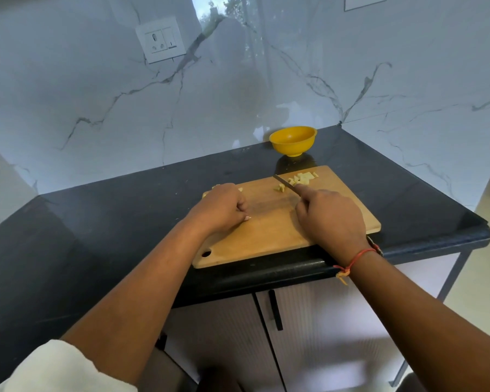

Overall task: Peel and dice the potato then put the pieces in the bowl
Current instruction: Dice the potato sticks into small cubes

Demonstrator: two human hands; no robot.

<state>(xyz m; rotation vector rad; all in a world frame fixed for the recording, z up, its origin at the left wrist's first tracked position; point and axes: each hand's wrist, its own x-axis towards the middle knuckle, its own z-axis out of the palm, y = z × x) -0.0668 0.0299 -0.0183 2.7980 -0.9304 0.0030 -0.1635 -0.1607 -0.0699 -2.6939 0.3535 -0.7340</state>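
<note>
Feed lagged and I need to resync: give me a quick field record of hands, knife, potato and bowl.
left hand: curled over potato pieces at the cutting board left edge; grip hidden
right hand: holds knife, blade toward diced pile
diced pile: far right of cutting board
bowl: yellow, behind board, no pieces visible inside

Yellow bowl; tan wooden board; black counter; white grey-veined marble wall; pale-yellow potato pieces.

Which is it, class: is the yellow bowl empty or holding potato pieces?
Empty, as far as visible: the bowl shows only bare yellow inside, and the diced pieces lie on the cutting board.
</note>
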